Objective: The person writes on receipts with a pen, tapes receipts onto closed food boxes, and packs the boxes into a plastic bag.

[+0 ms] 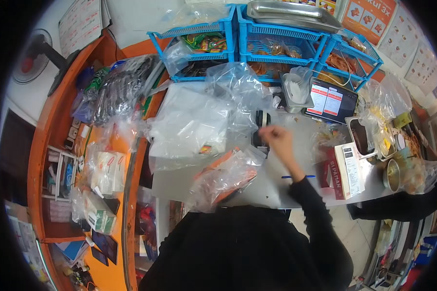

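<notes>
My right hand [278,140] reaches forward over the grey table, its black sleeve pulled up near the wrist. Its fingers are curled together beside a narrow black device [260,138], and I cannot make out whether anything small is pinched in them. My left hand does not show. Close in front of my body lies a clear plastic bag [226,177] with orange-red contents. Beyond it is a stack of clear plastic bags [192,121], with a crumpled clear bag [238,87] on its far right side. A blue pen [298,177] lies just under my right forearm.
Blue stacked baskets [277,36] with packets stand at the back. A tablet [331,101] leans beside a metal container [296,94]. To the right are a red-and-white box [342,172] with a receipt and a metal bowl [392,174]. An orange shelf [131,194] borders the left.
</notes>
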`<action>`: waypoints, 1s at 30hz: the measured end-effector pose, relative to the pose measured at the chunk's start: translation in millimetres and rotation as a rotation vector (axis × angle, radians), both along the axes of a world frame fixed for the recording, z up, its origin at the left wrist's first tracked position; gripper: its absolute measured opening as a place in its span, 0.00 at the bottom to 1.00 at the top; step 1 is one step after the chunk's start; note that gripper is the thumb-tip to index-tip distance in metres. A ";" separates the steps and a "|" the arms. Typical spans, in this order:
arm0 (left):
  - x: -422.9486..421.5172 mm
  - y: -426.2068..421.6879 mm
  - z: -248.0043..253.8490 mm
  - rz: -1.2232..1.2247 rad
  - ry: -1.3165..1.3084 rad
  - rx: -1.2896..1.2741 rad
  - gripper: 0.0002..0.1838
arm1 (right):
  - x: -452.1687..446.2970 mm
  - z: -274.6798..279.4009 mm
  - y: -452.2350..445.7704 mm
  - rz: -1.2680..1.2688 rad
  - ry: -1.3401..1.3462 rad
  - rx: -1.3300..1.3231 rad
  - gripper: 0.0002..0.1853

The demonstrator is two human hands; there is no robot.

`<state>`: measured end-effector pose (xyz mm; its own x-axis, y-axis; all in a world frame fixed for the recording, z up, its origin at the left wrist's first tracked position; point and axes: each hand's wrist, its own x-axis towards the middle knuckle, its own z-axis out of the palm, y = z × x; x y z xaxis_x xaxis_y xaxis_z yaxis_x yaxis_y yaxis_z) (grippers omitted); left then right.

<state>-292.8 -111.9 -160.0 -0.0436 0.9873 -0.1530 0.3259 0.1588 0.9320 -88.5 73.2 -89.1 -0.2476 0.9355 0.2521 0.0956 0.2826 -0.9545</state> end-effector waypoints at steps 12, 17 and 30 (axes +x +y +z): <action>13.7 27.9 66.5 -0.109 0.243 0.438 0.21 | -24.9 -38.8 -75.2 0.498 -0.200 0.466 0.11; 6.1 39.3 71.6 -0.135 0.514 0.598 0.18 | -33.1 -38.2 -69.9 0.379 -0.245 0.589 0.11; -3.3 34.2 53.0 -0.015 0.398 0.393 0.16 | -31.0 -48.1 -77.4 0.384 -0.025 0.351 0.11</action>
